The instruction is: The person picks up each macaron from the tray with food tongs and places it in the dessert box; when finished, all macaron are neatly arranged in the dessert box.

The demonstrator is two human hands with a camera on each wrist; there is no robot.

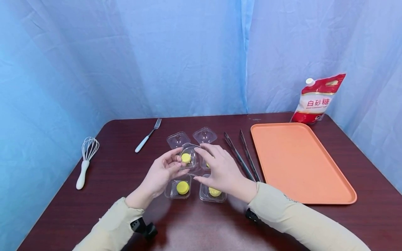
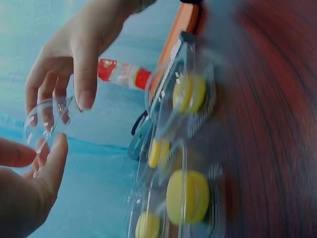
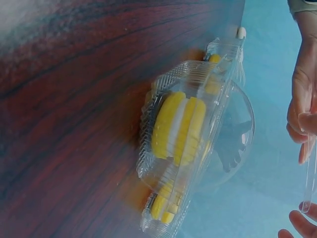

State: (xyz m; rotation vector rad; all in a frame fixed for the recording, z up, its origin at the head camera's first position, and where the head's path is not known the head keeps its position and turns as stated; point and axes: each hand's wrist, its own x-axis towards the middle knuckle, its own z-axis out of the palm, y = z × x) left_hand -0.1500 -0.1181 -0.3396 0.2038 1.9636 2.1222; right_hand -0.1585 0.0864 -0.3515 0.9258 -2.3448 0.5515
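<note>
My left hand [image 1: 160,172] and right hand [image 1: 223,170] hold a clear plastic domed lid [image 2: 47,119] between them by its edges, raised above the table. Below stand several clear square containers, each with a yellow macaron. At the front left is an uncovered container [image 1: 169,192] with its macaron [image 1: 182,187]. The front-right container [image 3: 148,166] has a clear dome over its macaron [image 3: 168,126]. One back macaron [image 1: 186,158] shows through the held lid; the other is mostly hidden by my right hand. Two clear lids [image 1: 178,139] lie behind the back containers.
Tongs [image 1: 240,157] lie just right of the containers, beside an orange tray [image 1: 301,164]. A red and white sugar bag [image 1: 317,101] stands at the back right corner. Toward the left are a fork [image 1: 147,137] and a whisk [image 1: 85,164]. Blue curtains [image 1: 188,59] surround the dark table.
</note>
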